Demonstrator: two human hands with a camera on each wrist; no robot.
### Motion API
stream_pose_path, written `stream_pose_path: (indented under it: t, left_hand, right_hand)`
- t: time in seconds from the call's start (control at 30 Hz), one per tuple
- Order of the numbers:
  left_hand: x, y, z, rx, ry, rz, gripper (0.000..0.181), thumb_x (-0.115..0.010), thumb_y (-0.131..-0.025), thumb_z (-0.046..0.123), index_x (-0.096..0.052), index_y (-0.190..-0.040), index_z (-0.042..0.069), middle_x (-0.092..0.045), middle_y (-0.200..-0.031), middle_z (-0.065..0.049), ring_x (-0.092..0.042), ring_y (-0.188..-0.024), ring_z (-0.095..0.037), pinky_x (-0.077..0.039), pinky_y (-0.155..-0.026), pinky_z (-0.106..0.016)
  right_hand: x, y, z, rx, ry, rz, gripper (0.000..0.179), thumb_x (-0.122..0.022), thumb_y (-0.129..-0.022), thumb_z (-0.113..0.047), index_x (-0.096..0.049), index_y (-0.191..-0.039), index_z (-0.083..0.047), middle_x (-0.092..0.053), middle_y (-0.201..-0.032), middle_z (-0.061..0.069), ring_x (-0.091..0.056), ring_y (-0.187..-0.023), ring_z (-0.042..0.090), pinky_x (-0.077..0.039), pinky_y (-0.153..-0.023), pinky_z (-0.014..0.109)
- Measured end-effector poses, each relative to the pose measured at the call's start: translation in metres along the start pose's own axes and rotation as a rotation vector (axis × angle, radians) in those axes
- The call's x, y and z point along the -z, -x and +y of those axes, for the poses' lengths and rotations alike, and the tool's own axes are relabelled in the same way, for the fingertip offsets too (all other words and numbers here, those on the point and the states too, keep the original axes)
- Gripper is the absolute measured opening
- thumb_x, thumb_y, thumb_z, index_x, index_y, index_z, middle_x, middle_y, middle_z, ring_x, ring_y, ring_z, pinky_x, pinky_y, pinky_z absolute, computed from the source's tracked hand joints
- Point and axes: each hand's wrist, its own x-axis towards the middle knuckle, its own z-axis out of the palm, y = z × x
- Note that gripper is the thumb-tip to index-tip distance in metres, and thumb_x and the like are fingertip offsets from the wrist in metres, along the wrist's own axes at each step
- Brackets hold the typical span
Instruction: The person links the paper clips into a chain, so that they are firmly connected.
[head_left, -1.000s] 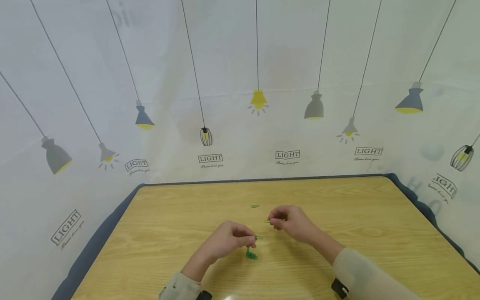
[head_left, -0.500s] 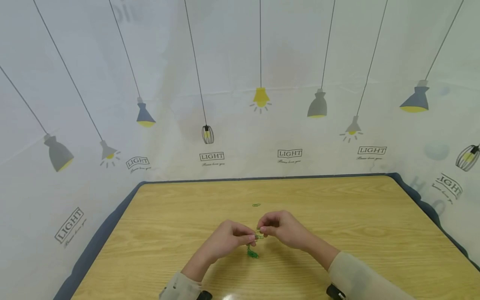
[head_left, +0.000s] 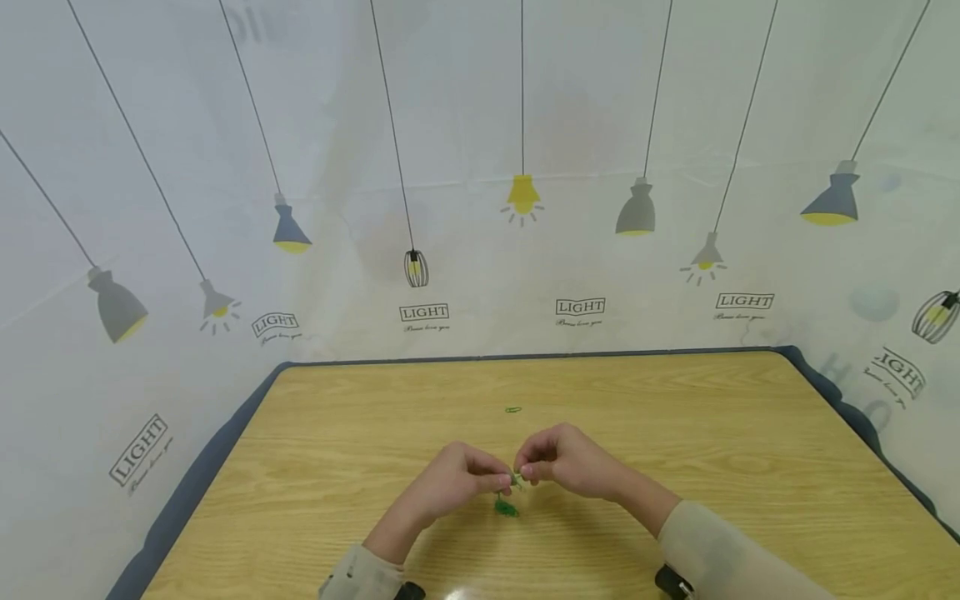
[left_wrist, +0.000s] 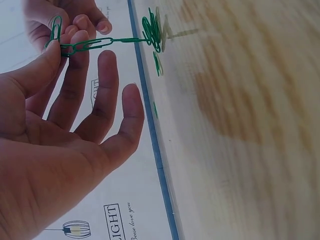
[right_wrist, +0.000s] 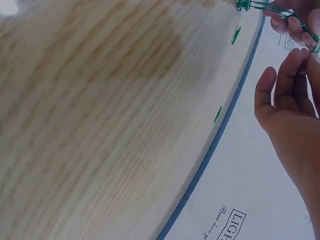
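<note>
My left hand (head_left: pixel 459 481) pinches the end of a chain of green paper clips (left_wrist: pixel 102 43) between thumb and forefinger; its other fingers are spread loosely. From there the chain hangs down to a small green heap of linked clips (head_left: pixel 506 507) on the table. Close beside it, my right hand (head_left: pixel 572 463) pinches a single green paper clip (left_wrist: pixel 56 26) at the chain's end. Fingertips cover part of this clip, so whether it is hooked through the chain cannot be told. Both hands are just above the tabletop, fingertips almost touching.
A loose green paper clip (head_left: pixel 513 409) lies on the wood-grain table (head_left: pixel 360 408) beyond the hands. Another clip (right_wrist: pixel 236 35) lies nearer the heap in the right wrist view. Behind the table's blue edge rises a white lamp-print sheet (head_left: pixel 465 250).
My right hand has moved left and slightly down, bringing its paper clip to the chain's end at my left fingertips. My left hand has stayed nearly still.
</note>
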Motion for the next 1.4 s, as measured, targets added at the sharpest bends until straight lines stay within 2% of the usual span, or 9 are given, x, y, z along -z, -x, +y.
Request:
stream_pose_path:
  t: [0.43, 0.73, 0.9, 1.03, 1.17, 1.4]
  left_hand:
    - [-0.001, 0.000, 0.000, -0.001, 0.018, -0.011, 0.017, -0.070, -0.103, 0.016, -0.084, -0.110, 0.010, -0.083, -0.105, -0.014, -0.075, -0.102, -0.016, -0.060, -0.101, -0.049]
    - [0.002, 0.002, -0.002, -0.001, 0.002, 0.015, 0.017, -0.070, -0.104, 0.021, -0.084, -0.109, 0.012, -0.082, -0.098, -0.004, -0.072, -0.106, -0.015, -0.057, -0.104, -0.053]
    - [0.002, 0.003, -0.001, 0.001, 0.009, -0.020, 0.021, -0.067, -0.106, 0.018, -0.081, -0.113, 0.005, -0.082, -0.097, -0.006, -0.072, -0.103, -0.013, -0.058, -0.101, -0.047]
    - [0.001, 0.004, 0.000, 0.008, 0.027, -0.053, 0.023, -0.066, -0.107, 0.018, -0.079, -0.116, 0.002, -0.082, -0.101, -0.008, -0.072, -0.104, -0.014, -0.058, -0.102, -0.046]
    - [-0.001, 0.004, 0.001, 0.010, 0.025, -0.048, 0.025, -0.071, -0.104, 0.024, -0.078, -0.119, 0.006, -0.080, -0.111, -0.005, -0.071, -0.110, -0.017, -0.057, -0.101, -0.049]
    - [-0.004, 0.003, 0.003, -0.014, 0.031, -0.019, 0.025, -0.073, -0.102, 0.034, -0.078, -0.121, 0.017, -0.074, -0.125, -0.002, -0.064, -0.126, -0.027, -0.057, -0.103, -0.053]
  right_hand:
    - [0.001, 0.003, 0.000, 0.008, 0.017, -0.013, 0.009, -0.070, -0.102, -0.008, -0.078, -0.097, -0.006, -0.076, -0.090, 0.008, -0.064, -0.084, 0.019, -0.053, -0.074, 0.028]
    - [0.002, 0.008, 0.006, 0.042, 0.025, 0.048, 0.009, -0.070, -0.103, -0.009, -0.078, -0.101, -0.005, -0.077, -0.097, 0.010, -0.066, -0.085, 0.012, -0.057, -0.076, 0.028]
    - [0.003, 0.011, 0.008, 0.058, 0.016, 0.111, 0.010, -0.069, -0.103, -0.010, -0.078, -0.102, -0.005, -0.077, -0.102, 0.018, -0.067, -0.087, 0.010, -0.061, -0.081, 0.033]
    - [0.000, 0.012, 0.007, 0.054, 0.009, 0.155, 0.009, -0.069, -0.103, -0.011, -0.077, -0.101, -0.006, -0.076, -0.101, 0.013, -0.067, -0.089, 0.012, -0.061, -0.082, 0.033]
    - [-0.005, 0.012, 0.004, 0.078, 0.016, 0.154, 0.009, -0.069, -0.103, -0.011, -0.076, -0.102, -0.006, -0.076, -0.102, 0.008, -0.069, -0.092, 0.011, -0.059, -0.085, 0.025]
    - [-0.011, 0.012, 0.000, 0.089, 0.049, 0.191, 0.008, -0.068, -0.104, -0.011, -0.076, -0.101, -0.010, -0.076, -0.100, 0.004, -0.071, -0.095, 0.010, -0.059, -0.084, 0.025]
